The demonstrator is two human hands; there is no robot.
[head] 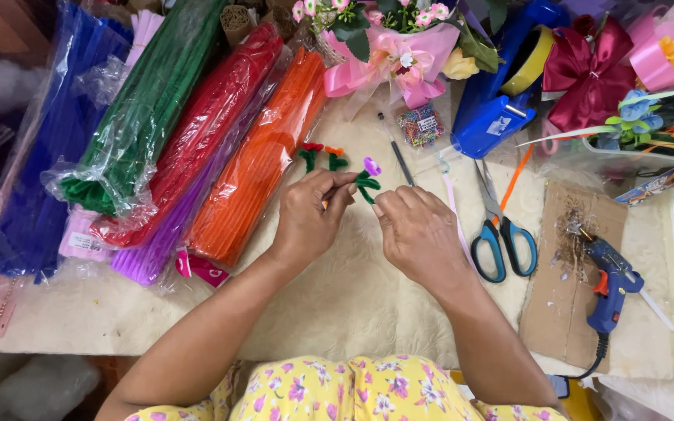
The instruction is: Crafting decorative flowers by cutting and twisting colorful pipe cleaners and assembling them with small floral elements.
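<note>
Pipe-cleaner flower (367, 176), a tiny purple bloom on a green stem with twisted leaves, sits just above the centre of the frame, held between both hands over the cream table covering (352, 288). The left hand (308, 217) pinches the stem with thumb and fingertips closed on it, at the flower's left side. The right hand (417, 231) is curled, its fingertips meeting the lower end of the stem; whether it truly grips or only steadies the wire is hard to tell.

I judge the piece to be nearly weightless, fuzzy rather than slippery, and soft enough to bend under light pressure, so the wire keeps any kink. The stem below the leaves looks like the safest place to hold; squeezing the purple head would likely flatten it.

Just up and left of the hands lie two finished flowers (323, 154), red and orange with green leaves. Bagged pipe-cleaner bundles (220, 140) in blue, green, red, purple and orange fan across the upper left. To the right are blue-handled scissors (501, 234), and a blue glue gun (611, 284) resting on cardboard (555, 312).
</note>
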